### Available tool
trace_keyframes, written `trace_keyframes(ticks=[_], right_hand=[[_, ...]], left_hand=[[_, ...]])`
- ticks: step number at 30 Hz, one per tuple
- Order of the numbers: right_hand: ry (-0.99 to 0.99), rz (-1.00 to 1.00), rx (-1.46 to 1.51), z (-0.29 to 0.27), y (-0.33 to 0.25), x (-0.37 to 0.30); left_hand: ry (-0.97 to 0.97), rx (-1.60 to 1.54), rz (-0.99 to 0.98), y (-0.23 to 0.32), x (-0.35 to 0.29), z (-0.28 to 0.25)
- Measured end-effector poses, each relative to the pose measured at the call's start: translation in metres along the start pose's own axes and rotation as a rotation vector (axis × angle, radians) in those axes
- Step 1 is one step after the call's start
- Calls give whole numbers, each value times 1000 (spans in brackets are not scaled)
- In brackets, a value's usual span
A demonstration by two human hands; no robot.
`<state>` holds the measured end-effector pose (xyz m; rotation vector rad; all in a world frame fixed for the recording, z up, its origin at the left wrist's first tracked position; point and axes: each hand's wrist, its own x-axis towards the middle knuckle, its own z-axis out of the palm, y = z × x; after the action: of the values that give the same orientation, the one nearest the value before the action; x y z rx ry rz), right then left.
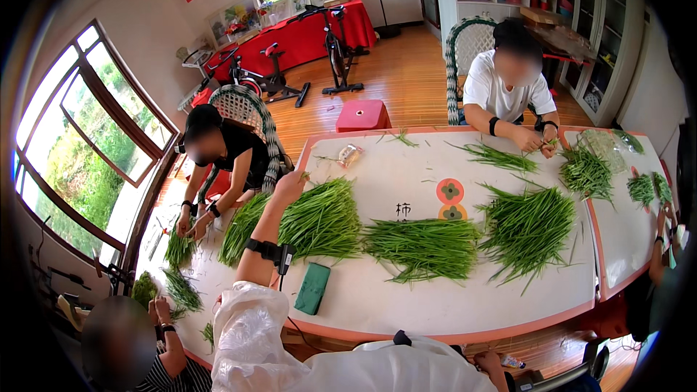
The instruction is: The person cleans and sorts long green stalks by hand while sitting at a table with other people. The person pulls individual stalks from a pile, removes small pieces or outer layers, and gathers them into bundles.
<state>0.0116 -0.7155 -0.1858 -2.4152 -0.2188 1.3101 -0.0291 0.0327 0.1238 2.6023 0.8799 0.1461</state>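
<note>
My left hand (290,187) reaches out over the far left part of the table, past the near piles. Its fingers are pinched together, and what they hold, if anything, is too small to name. Just beneath and beside it lie long thin green leaves like garlic chives (319,221), spread in a thick pile. Farther right are a second chive pile (421,248) and a third chive pile (528,232). My right hand (490,363) is low by the chair's arm, off the table, its fingers mostly hidden. A dark green rectangular block (312,289) sits near my left forearm.
The white table (377,312) has a pink edge. A person (508,76) across the table handles chives; another person (225,152) works at the left, a third person (170,341) at lower left. A clear packet (350,155) lies near the far edge, beyond it a red stool (362,115).
</note>
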Motion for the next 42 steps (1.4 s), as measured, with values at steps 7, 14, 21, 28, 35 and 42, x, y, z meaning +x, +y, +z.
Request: trace_keyframes(ticks=[7, 14, 21, 28, 35, 42], right_hand=[[-26, 85, -25, 1, 2, -20], [-62, 59, -60, 22, 6, -22], [-113, -89, -215, 27, 23, -3], [-287, -208, -236, 87, -34, 19], [-292, -587, -311, 168, -61, 76], [-238, -809, -201, 98, -168, 75]], left_hand=[[-211, 276, -133, -36, 70, 85], [-344, 109, -204, -44, 89, 114], [137, -431, -71, -15, 33, 73], [-419, -1307, -140, 90, -165, 83], [-1226, -691, -280, 45, -358, 283], [-546, -210, 45, 13, -415, 382]])
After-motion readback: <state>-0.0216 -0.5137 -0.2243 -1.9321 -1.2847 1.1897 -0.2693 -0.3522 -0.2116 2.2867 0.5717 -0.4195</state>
